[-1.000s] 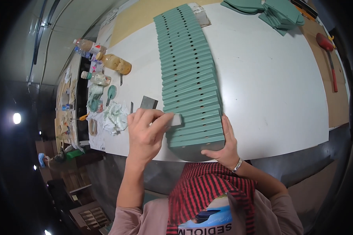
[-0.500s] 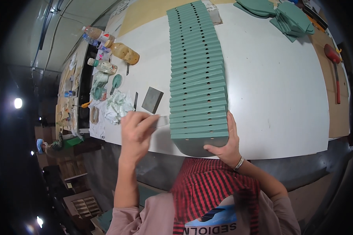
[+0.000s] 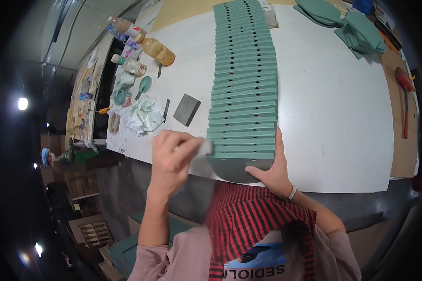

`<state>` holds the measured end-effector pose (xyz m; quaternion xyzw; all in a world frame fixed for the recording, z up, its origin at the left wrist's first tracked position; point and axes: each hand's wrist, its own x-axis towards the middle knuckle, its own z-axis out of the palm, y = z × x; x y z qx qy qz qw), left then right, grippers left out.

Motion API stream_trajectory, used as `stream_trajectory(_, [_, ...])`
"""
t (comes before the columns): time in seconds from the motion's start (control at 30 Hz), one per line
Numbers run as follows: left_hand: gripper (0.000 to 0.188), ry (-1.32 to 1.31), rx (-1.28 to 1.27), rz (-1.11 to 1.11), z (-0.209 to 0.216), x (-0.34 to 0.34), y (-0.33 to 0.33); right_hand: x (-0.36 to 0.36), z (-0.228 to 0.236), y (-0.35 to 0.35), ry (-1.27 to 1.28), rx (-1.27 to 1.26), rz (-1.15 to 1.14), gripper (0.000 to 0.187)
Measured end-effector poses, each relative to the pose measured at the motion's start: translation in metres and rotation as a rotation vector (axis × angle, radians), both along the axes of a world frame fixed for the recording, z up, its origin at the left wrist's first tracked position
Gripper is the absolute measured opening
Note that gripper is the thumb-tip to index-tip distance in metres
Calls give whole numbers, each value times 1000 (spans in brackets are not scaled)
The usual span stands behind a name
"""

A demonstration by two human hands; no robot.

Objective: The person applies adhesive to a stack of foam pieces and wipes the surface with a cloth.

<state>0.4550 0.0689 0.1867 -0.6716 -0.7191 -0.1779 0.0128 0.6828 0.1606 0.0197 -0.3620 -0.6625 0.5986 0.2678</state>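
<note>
Head view: my left hand [image 3: 170, 155] pinches pale block [image 3: 206, 147], green panels [image 3: 242, 112] just right. My right hand [image 3: 276, 173] spreads wide against their corner.

Shirt [image 3: 185, 248] | dark lettering [image 3: 254, 272] (partly covered) | bottle labels [image 3: 134, 32] | illegible

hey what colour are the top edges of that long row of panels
The row of panels has muted green top edges, clearest in the head view.

Row of boards [image 3: 243, 100] on table [image 3: 333, 117], block [image 3: 187, 110] and bottles [image 3: 158, 51] left, loose boards [image 3: 365, 32] far right
</note>
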Motion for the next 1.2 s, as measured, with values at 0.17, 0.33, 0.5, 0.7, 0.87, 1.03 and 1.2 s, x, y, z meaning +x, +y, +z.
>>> stream_trajectory(0.17, [39,14,0,113,2,-24,-5,2,0,0,-22,-17,20,129])
stream_trajectory(0.33, [40,-20,157,-16,0,-19,72,3,-4,4,-86,-5,69,132])
stream_trajectory(0.5, [33,-84,198,-228,-23,0,156,2,0,9,-75,81,69,134])
stream_trajectory(0.7, [34,7,14,-97,-27,-39,141,10,-24,5,-150,262,68,139])
stream_trajectory(0.87, [36,-42,161,-208,-25,-19,182,10,-24,3,-134,224,106,144])
stream_trajectory(1.03, [35,18,153,-313,-31,-9,217,8,-24,6,-172,240,109,148])
stream_trajectory(1.2, [34,71,80,-194,-30,-36,213,7,-28,4,-184,231,113,150])
